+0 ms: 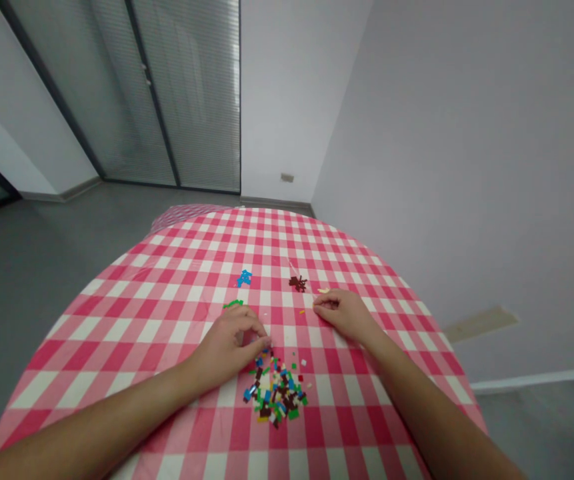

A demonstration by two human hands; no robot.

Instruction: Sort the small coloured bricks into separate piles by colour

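A mixed pile of small toy building bricks [279,393] in blue, green, brown, white, yellow and red lies on the near middle of the table. My left hand [231,337] is at the pile's far edge, thumb and fingertips brought together; what they pinch, if anything, is too small to make out. Farther right, my right hand [347,313] has its fingertips pinched close above the cloth, and any piece between them cannot be made out. Just beyond it lie a few cream bricks [323,291]. A tiny orange brick [302,312] rests left of its fingertips.
Sorted heaps lie farther off: blue bricks [244,278], dark brown bricks [297,283], and green bricks [233,304] partly behind my left hand. A red-and-white checked tablecloth [191,267] covers the rounded table. A wall [441,167] stands close on the right; glass doors [187,100] are beyond.
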